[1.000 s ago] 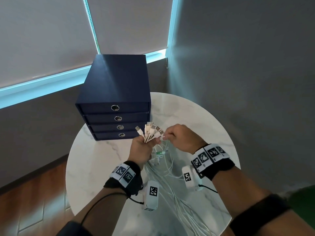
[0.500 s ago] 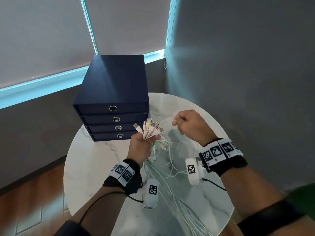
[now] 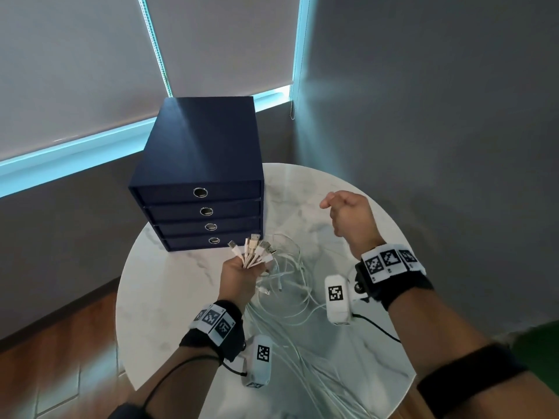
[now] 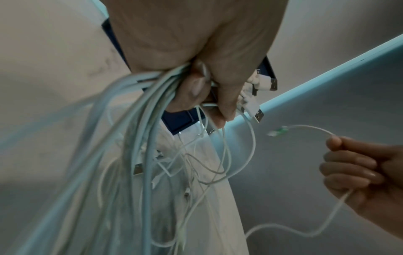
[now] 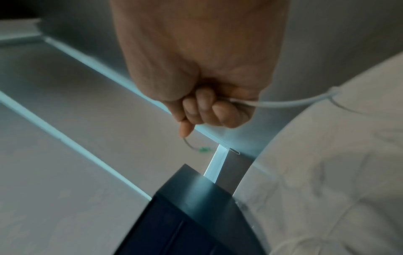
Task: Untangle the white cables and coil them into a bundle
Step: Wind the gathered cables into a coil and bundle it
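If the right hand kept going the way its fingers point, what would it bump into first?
Probably the dark blue drawer box. The right hand, gripping a single white cable, points left across the table toward the box's upper part; depth is unclear, so it might pass behind.

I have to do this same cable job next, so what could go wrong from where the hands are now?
1. The right hand is drawing one cable out sideways. It loops back through the slack strands under the left hand, so pulling may tighten a knot.
2. The left hand grips many plug ends in one fan; a tug could slip some loose.
3. Loose cables trail to the table edge and could slide off.
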The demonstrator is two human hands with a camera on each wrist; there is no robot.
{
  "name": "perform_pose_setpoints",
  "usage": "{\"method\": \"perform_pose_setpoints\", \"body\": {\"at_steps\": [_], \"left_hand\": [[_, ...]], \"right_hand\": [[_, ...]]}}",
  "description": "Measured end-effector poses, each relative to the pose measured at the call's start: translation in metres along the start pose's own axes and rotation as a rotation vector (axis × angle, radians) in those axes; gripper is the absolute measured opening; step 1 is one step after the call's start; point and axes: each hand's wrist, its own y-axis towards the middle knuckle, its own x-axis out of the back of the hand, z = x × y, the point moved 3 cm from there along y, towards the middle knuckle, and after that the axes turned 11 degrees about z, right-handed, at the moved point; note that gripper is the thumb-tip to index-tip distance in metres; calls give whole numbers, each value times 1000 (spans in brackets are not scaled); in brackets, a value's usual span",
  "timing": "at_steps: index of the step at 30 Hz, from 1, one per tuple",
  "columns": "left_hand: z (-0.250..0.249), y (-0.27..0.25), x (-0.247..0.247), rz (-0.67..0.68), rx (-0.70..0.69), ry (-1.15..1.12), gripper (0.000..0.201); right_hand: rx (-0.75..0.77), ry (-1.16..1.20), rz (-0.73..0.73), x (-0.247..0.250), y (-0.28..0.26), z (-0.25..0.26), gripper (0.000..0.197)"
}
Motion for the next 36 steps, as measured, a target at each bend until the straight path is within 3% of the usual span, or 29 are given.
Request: {"method": "perform_pose_setpoints", "body": {"at_steps": [2, 4, 8, 11, 13, 15, 17, 18, 20, 21, 22, 23, 24, 25, 27, 29, 31, 33, 35, 36], "left_hand": [[7, 2, 5, -15, 72, -21, 26], [11, 5, 10, -18, 123, -66, 30], [10, 6, 16, 34, 108, -191, 29], [8, 6, 21, 24, 87, -243, 30], [5, 7, 28, -10, 59, -276, 27], [0, 8, 35, -33, 14, -286, 21], [-3, 10, 41, -59, -5, -289, 20], [-4, 10, 43, -80, -10, -302, 18], [-6, 12, 45, -125, -19, -352, 20], [-8, 13, 45, -134, -22, -383, 25], [-9, 13, 44, -127, -21, -417, 30], [-12, 13, 41, -105, -19, -454, 33], [-15, 12, 37, -77, -18, -485, 35], [-20, 11, 33, -46, -23, -507, 36], [-34, 8, 20, 21, -54, -521, 37], [-49, 4, 4, 101, -88, -519, 37], [-63, 1, -12, 170, -110, -516, 37], [-73, -1, -28, 214, -122, -517, 38], [-80, -2, -41, 231, -125, -529, 38], [-82, -3, -46, 233, -127, -544, 38]], "right_hand": [[19, -34, -41, 10, 3, 0, 34], [-3, -13, -183, 31, 8, -5, 34], [-44, 12, -458, 100, 16, -23, 13], [-102, 51, -677, 164, 10, -45, 22], [-89, 210, -788, 217, -2, -64, 26], [-125, 364, -802, 256, -18, -83, 37], [-345, 521, -651, 295, -29, -132, 44], [-553, 349, -634, 331, -40, -183, 49], [-764, -215, -468, 347, -56, -227, 107], [-782, -260, -478, 351, -66, -237, 127], [-747, -34, -637, 344, -71, -239, 124], [-738, 124, -705, 322, -76, -234, 97], [-710, 9, -710, 282, -88, -190, 74], [-765, -162, -707, 267, -94, -179, 63], [-851, -361, -620, 248, -98, -171, 62], [-701, -506, -535, 214, -78, -154, 65], [-399, -400, -349, 154, -58, -118, 55], [-98, -232, -64, 84, -52, -73, 29], [64, -139, 291, 14, -59, -34, 15], [70, -80, 481, -17, -65, -26, 12]]}}
